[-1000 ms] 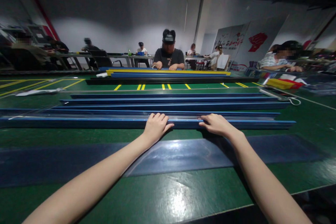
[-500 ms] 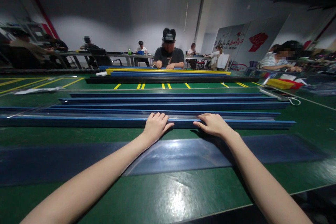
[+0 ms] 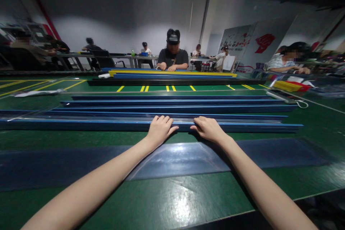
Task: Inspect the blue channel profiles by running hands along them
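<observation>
A long blue plastic channel point(image 3: 88, 125) lies across the table with a clear strip showing inside it. My left hand point(image 3: 159, 129) is closed over the channel's front wall, fingers on the inner side and thumb along the outside. A short gap to the right, my right hand point(image 3: 209, 128) grips the same wall in a like way, its fingertips partly hidden. Nearer to me, a transparent plastic sheet point(image 3: 178, 160) lies flat under my forearms. Behind the gripped channel rest more blue channels point(image 3: 178, 109), parallel to it.
The green tabletop point(image 3: 161, 197) has its near edge at lower right. Farther back lie a black strip point(image 3: 172, 82) and yellow strips point(image 3: 172, 73), where a co-worker point(image 3: 172, 55) sits. A phone with a white cable point(image 3: 303, 104) and a yellow packet point(image 3: 287, 86) are at right.
My right hand has slid left along the channel's front wall, closer to my left hand. The left hand and the channel look unmoved.
</observation>
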A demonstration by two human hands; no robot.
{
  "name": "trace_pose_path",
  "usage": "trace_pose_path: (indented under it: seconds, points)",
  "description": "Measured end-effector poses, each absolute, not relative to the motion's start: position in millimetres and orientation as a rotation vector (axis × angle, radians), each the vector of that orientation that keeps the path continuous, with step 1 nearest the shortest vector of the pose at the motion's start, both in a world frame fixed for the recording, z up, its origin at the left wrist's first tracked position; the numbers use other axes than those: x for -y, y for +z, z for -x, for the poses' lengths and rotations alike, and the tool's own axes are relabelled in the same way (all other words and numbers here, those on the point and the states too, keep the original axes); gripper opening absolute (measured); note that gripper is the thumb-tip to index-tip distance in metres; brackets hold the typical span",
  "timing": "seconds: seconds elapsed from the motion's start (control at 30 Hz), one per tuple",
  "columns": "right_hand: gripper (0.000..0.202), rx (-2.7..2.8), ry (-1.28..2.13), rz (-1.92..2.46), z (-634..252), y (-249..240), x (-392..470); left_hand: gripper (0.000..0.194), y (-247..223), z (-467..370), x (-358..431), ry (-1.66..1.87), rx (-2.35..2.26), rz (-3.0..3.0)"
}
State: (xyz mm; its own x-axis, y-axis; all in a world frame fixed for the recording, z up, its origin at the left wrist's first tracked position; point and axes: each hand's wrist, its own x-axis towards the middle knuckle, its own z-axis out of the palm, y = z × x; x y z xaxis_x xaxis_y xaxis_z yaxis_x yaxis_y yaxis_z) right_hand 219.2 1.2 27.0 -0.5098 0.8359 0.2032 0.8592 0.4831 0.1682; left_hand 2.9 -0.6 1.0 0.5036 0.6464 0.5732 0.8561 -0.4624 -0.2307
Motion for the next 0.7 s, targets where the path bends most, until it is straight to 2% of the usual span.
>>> trace_pose_path:
  seconds: [0.3,0.7]
  points:
    - [0.026,2.670,-0.432,1.450,-219,36,-1,0.030,1,-2,-1,-0.627,1.181,2.325]
    - [0.029,2.646,-0.440,1.651,-239,43,1,0.031,2,-1,0,-0.616,1.183,2.325]
